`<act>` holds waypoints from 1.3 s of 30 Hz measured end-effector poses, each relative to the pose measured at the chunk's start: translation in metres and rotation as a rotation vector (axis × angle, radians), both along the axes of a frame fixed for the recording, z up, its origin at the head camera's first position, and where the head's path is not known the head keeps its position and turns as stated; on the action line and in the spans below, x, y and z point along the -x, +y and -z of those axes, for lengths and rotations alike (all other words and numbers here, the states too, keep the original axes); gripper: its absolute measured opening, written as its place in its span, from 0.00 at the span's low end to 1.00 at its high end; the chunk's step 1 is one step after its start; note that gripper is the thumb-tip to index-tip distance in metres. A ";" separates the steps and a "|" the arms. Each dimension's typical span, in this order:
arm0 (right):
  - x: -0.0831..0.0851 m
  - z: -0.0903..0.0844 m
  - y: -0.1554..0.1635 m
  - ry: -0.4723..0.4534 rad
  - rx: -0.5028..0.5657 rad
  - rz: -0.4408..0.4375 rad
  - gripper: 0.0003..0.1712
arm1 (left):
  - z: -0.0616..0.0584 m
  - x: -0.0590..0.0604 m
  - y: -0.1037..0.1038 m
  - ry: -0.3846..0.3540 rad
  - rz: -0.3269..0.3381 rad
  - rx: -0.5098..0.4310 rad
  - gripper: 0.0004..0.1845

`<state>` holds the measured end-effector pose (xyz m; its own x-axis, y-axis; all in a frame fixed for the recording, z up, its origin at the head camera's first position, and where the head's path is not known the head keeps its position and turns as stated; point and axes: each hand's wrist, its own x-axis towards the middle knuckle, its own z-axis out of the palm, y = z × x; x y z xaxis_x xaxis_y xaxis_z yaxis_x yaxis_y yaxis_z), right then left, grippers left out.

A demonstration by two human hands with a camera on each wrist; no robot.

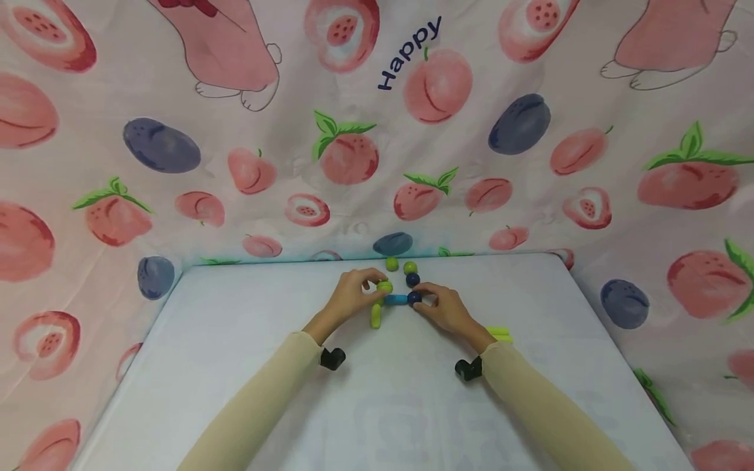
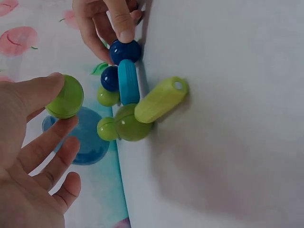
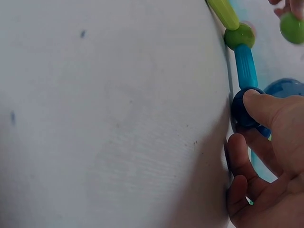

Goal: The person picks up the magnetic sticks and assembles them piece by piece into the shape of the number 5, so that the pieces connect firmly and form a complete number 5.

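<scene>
My left hand pinches a green ball between thumb and finger, held above the table. Below it a second green ball joins a yellow-green rod and a light blue rod. At the far end of the blue rod is a dark blue ball. Thumb and fingers of my right hand grip that dark blue ball. The yellow-green rod points toward the near side, and its free end shows a small pale round tip.
Just beyond the hands, near the table's back edge, sit two loose green balls and another dark blue ball. Yellow rods lie by the right wrist. A fruit-print cloth hangs behind the white table.
</scene>
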<state>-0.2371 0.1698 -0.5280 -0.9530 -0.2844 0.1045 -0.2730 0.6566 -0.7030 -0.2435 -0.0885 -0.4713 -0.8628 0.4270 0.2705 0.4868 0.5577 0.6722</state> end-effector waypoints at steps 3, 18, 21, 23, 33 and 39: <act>0.000 -0.002 0.001 -0.008 -0.006 0.004 0.21 | 0.002 -0.011 -0.006 -0.025 -0.015 -0.009 0.12; 0.006 -0.002 0.004 -0.023 -0.018 0.034 0.22 | 0.023 -0.048 -0.025 -0.111 -0.021 -0.002 0.11; 0.007 -0.001 0.003 -0.028 -0.024 0.042 0.22 | 0.025 -0.052 -0.026 -0.130 -0.016 0.006 0.11; 0.007 0.000 0.003 -0.029 -0.029 0.042 0.22 | 0.026 -0.054 -0.026 -0.143 -0.010 0.014 0.11; 0.007 0.001 0.002 -0.013 -0.022 0.021 0.21 | 0.035 -0.060 -0.029 -0.178 -0.011 0.039 0.12; 0.008 0.001 0.001 -0.016 -0.022 0.016 0.21 | 0.038 -0.061 -0.031 -0.184 -0.008 0.025 0.12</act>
